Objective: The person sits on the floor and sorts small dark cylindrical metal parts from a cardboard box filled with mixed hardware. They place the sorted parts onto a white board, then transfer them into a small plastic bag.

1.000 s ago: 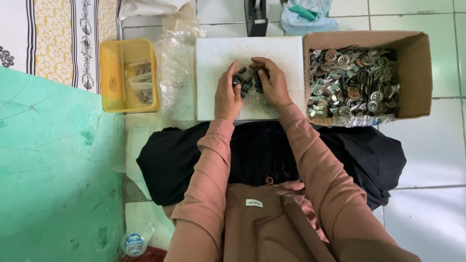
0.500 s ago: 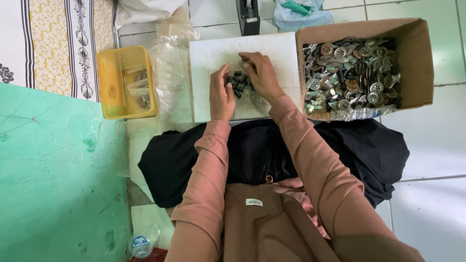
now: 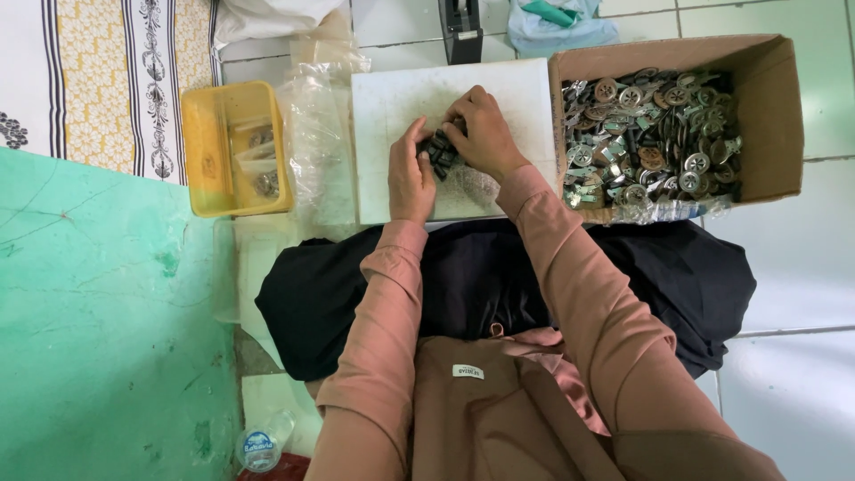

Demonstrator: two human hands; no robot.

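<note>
— How many hands were at work, and on what?

— Two, both the person's own. The left hand (image 3: pixel 411 174) and the right hand (image 3: pixel 482 134) were curled together around a small cluster of dark metal parts (image 3: pixel 440 150), fingers bent and closed on it from either side. The cluster sat on a white board (image 3: pixel 392 107), near its middle. How many pieces were in it I could not tell; the fingers hid most of them.

— And the containers?

— Two. One cardboard box (image 3: pixel 775 116) just right of the board, holding a heap of round metal fittings (image 3: pixel 650 134), too many and too tangled to count. One yellow plastic tub (image 3: pixel 207 151) to the left, with a few small clear bags of parts inside. Between tub and board lay a pile of crumpled clear plastic bags (image 3: pixel 316 134); the number was not readable.

— Anything else nearby?

— One black tape dispenser (image 3: pixel 461 31) just beyond the board's far edge, one light blue cloth (image 3: pixel 561 27) beside it, and one clear plastic bottle (image 3: pixel 258 445) low on the left.

— What was the surface?

— The floor, white tiles (image 3: pixel 802 249) with grey joints. A green mat (image 3: pixel 98 321) covered the left side, and a patterned white and yellow cloth (image 3: pixel 98 71) lay beyond it. The person sat on the floor, in pinkish-brown sleeves, with a black cloth (image 3: pixel 481 276) across the lap, touching the board's near edge.
</note>
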